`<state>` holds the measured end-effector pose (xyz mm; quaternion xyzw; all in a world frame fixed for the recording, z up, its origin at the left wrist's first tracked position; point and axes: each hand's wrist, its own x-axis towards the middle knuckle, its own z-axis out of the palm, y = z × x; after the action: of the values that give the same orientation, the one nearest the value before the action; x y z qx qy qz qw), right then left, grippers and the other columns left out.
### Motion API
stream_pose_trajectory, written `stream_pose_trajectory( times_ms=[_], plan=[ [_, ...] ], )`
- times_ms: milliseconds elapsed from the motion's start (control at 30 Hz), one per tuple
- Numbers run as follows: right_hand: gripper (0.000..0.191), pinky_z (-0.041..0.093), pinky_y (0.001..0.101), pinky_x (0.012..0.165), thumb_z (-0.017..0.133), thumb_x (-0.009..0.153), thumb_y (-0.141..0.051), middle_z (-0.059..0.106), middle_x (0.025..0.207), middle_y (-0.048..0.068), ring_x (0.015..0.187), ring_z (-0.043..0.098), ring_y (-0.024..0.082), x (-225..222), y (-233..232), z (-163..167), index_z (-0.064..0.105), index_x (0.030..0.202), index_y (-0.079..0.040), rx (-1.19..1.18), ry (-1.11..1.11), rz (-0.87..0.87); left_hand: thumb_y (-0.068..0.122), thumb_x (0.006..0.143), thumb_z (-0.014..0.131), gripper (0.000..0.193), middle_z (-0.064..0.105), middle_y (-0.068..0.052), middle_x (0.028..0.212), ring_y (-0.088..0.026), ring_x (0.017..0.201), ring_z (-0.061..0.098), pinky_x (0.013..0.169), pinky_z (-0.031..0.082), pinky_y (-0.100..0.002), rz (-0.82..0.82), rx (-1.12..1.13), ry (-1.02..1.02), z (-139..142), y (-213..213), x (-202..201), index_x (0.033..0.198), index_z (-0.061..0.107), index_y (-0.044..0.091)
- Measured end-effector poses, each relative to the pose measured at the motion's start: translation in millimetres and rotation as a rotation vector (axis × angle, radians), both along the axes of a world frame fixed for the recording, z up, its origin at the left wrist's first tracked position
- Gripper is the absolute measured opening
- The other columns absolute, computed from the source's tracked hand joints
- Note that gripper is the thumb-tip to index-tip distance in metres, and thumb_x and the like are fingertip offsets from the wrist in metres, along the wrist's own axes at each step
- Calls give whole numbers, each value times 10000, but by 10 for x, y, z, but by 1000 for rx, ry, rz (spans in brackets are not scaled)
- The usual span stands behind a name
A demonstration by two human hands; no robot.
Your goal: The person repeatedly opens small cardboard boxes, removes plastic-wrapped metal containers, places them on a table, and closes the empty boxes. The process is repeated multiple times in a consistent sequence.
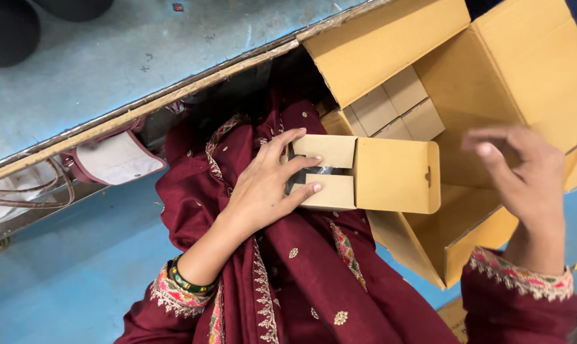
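My left hand (269, 181) holds a small cardboard box (377, 175) by its open end, fingers resting on the two end flaps, with something dark showing between them. The box lies sideways against my maroon embroidered dress (301, 267), its tab-locked lid to the right. My right hand (524, 172) hovers to the right of the small box, fingers loosely curled, holding nothing, in front of the inner wall of a large open cardboard carton (492, 83). Several small closed boxes (396, 108) sit packed inside the carton.
A blue tabletop (129, 57) with a worn wooden edge runs across the upper left. Beneath it a maroon and white bag (113, 159) sits on a shelf. The floor (65, 267) is blue. Dark round objects (8, 28) stand at the top left.
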<state>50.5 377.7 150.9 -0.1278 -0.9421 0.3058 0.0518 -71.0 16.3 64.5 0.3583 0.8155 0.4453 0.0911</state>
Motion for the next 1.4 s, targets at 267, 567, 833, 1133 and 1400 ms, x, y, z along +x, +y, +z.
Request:
stream_pose_trajectory(
  times_ms=[267,567,833,1133,1400],
  plan=[
    [533,543,343,983,605,1071,-522,664,1217,181,1094,680,229,102,-490,-270,682,1085,5,-392,536,228,408,893,739,429,436,-114,1547,-374,1376,484,1067,499,-465,15,41,-31,-41,133,65,1253,702,177],
    [518,285,578,1194,676,878,-623,660,1168,72,1303,537,358,-655,-1292,-329,725,1057,-139,-38,317,949,151,842,768,572,416,-178,1452,-321,1328,550,1108,505,-418,63,446,-207,-280,200,328,1349,513,89],
    [342,290,592,1186,815,781,-474,636,1073,-12,1210,578,246,-820,-1260,-384,692,895,-176,-45,216,961,102,1046,632,301,608,-100,1379,-202,1365,573,1127,512,-392,-84,757,-821,-628,23,255,1319,509,73],
    [661,309,544,1209,804,818,-512,438,1580,176,1522,376,375,-949,-1223,-361,550,1256,-87,-84,93,904,158,1058,638,365,613,-127,1433,-198,1367,579,1118,503,-370,-111,759,-851,-591,20,184,1380,507,49],
    [1138,232,534,1238,697,815,-619,207,1654,294,1551,237,423,-1097,-1380,-327,215,1560,93,155,-85,957,194,1075,626,235,705,-64,1173,-102,1027,653,896,557,-283,56,826,-1052,-730,189,141,1249,673,44]
  ],
)
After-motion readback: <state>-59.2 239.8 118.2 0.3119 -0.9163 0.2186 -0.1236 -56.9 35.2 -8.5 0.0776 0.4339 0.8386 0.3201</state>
